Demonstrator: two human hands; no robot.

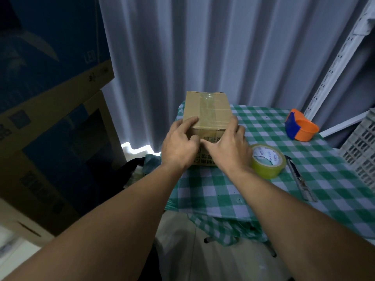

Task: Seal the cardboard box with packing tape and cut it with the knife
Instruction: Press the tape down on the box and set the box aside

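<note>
A small brown cardboard box [207, 110] stands at the far left corner of the checked table, with a strip of clear tape running along the middle of its top and down its near face. My left hand [179, 142] rests on the box's near left corner, fingers on the top edge. My right hand [229, 145] presses against the near face and right corner, fingers spread flat. A roll of yellowish packing tape [267, 161] lies just right of my right wrist. The utility knife [300, 179] lies beside the roll, apart from both hands.
The table wears a green and white checked cloth [304, 159]. An orange and blue tape dispenser [300, 128] sits at the far right. A white slotted crate [361, 155] is at the right edge. Large cartons [50, 128] stack on the left; grey curtains hang behind.
</note>
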